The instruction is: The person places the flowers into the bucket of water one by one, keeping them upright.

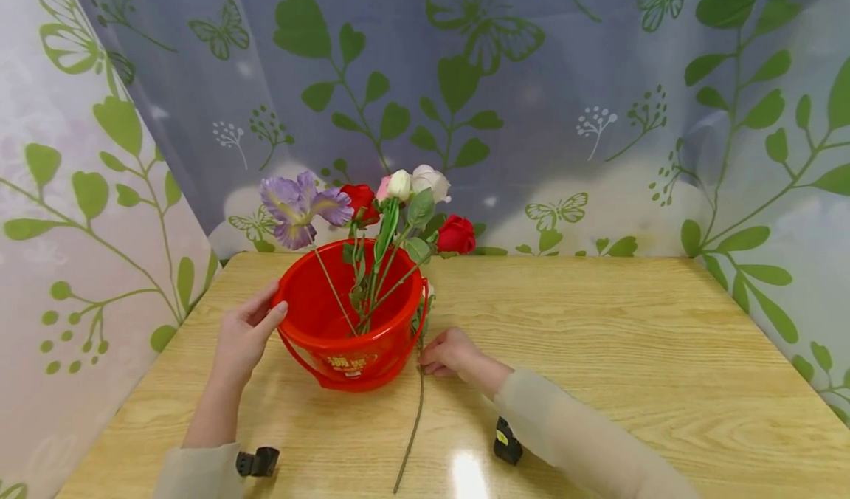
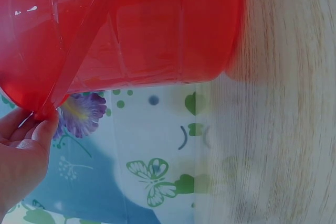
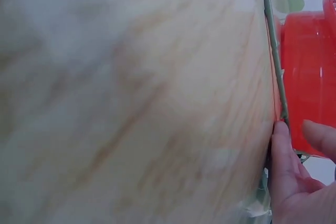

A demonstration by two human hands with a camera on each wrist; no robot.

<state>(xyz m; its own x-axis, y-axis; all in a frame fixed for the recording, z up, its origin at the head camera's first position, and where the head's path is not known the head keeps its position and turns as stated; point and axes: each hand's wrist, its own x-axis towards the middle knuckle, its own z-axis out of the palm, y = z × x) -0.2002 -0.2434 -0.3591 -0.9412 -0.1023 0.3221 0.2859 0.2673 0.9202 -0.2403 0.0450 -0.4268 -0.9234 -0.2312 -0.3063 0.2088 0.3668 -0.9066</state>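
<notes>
My left hand (image 1: 239,340) grips the rim of a red plastic bucket (image 1: 372,359), thumb outside; the left wrist view shows the fingers pinching that rim (image 2: 44,109). Inside the bucket lean several artificial flowers: a purple iris (image 1: 299,207), red roses (image 1: 456,235) and pale blooms (image 1: 430,181). A separate long-stemmed flower lies on the table along the bucket's right side, its whitish head mostly hidden behind the bucket. At its stem (image 1: 415,425) is my right hand (image 1: 451,355). In the right wrist view the fingertips touch the stem (image 3: 278,77), with the thumb standing apart.
The wooden table (image 1: 598,336) extends to the right of the bucket. Behind it hangs a cloth (image 1: 584,63) printed with leaves and butterflies. A black wrist device (image 1: 259,460) sits by the left sleeve and another (image 1: 507,444) by the right sleeve.
</notes>
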